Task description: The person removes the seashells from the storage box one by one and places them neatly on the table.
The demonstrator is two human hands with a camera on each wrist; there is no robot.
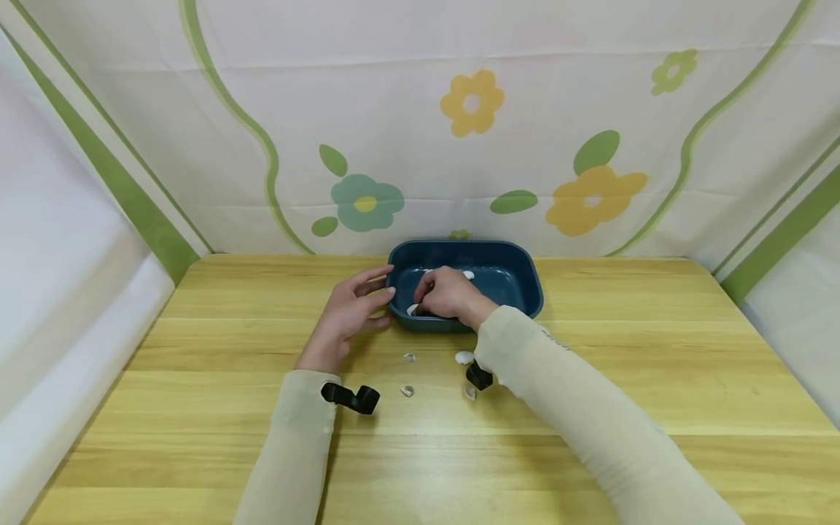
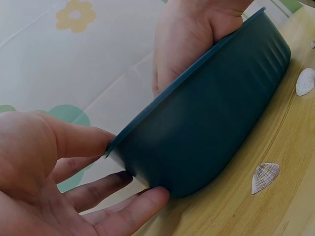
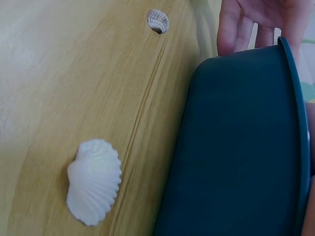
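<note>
A dark blue plastic basin point(image 1: 518, 306) stands at the table's back edge. My left hand point(image 1: 354, 310) steadies its left end, fingers spread and fairly straight; in the left wrist view the thumb point(image 2: 81, 140) meets the rim and fingertips touch the wall. Reaching over the front rim, my right hand point(image 1: 449, 293) is inside the basin, fingers bent down, pinching a white seashell point(image 1: 413, 310) near the left corner; its fingertips are partly hidden. Another white shell point(image 1: 469, 275) lies farther back in the basin.
On the table point(image 1: 197, 408) in front of the basin lie a white ribbed shell point(image 3: 94, 182), a small patterned shell point(image 2: 266, 178) and two more small shells point(image 1: 407, 391) nearer me. A floral curtain point(image 1: 420, 146) hangs right behind the basin. Black wrist mounts point(image 1: 351, 397) stick out from the sleeves.
</note>
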